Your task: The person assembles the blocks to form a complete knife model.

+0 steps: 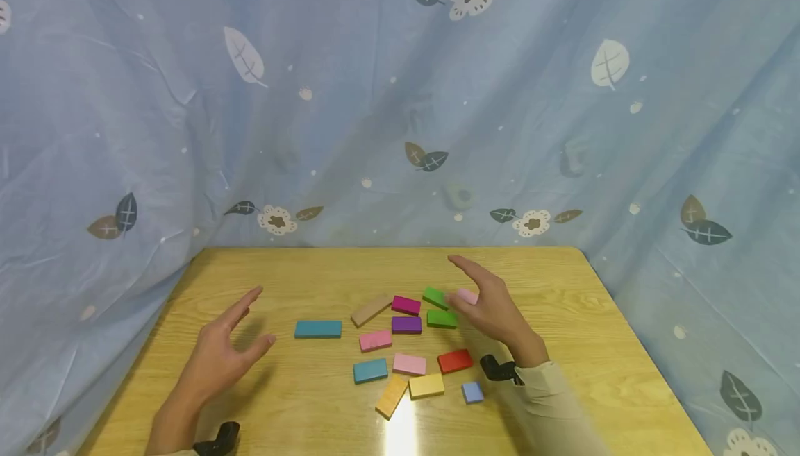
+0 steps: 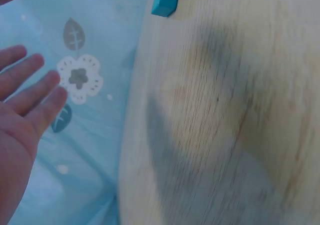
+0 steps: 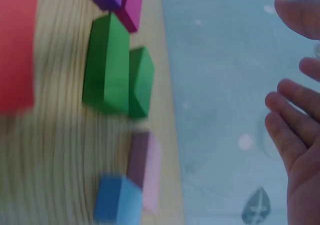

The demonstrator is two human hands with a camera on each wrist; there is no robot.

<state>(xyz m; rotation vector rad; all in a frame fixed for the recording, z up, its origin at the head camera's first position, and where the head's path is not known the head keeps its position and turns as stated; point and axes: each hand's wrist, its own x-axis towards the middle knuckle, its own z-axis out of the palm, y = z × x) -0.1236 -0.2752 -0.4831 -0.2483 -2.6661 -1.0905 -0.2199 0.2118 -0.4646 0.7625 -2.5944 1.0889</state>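
Smooth, probably wooden blocks (image 1: 406, 325)

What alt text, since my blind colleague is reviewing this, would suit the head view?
A person's left hand and right hand, both holding nothing, hover above a wooden table where colorful blocks lie scattered. Blue cloth printed with leaves and flowers hangs behind it.
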